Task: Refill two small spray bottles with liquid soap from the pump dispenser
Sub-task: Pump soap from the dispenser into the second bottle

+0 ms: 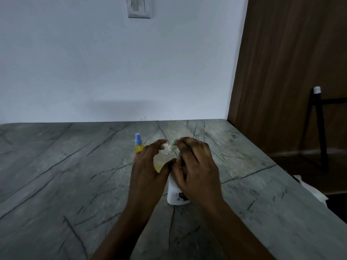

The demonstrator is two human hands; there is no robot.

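1. The left hand (148,166) grasps a small clear spray bottle (165,156). Its fingers and thumb curl round the body.
2. This bottle has no cap. It is tilted, and its threaded neck points up and to the right, towards the right hand (197,166). A little yellow liquid lies in its lower part.
3. The right hand sits over the top of the white pump dispenser (176,196), which stands on the grey veined desk (75,175). Its fingers are curled round the dispenser's green top, just beside the bottle's neck.
4. A second spray bottle (138,145), with a blue cap and yellow contents, stands upright on the desk just behind the left hand.
5. A switch plate (139,7) is on the pale wall (112,62); a brown wooden panel (291,62) stands at the right.
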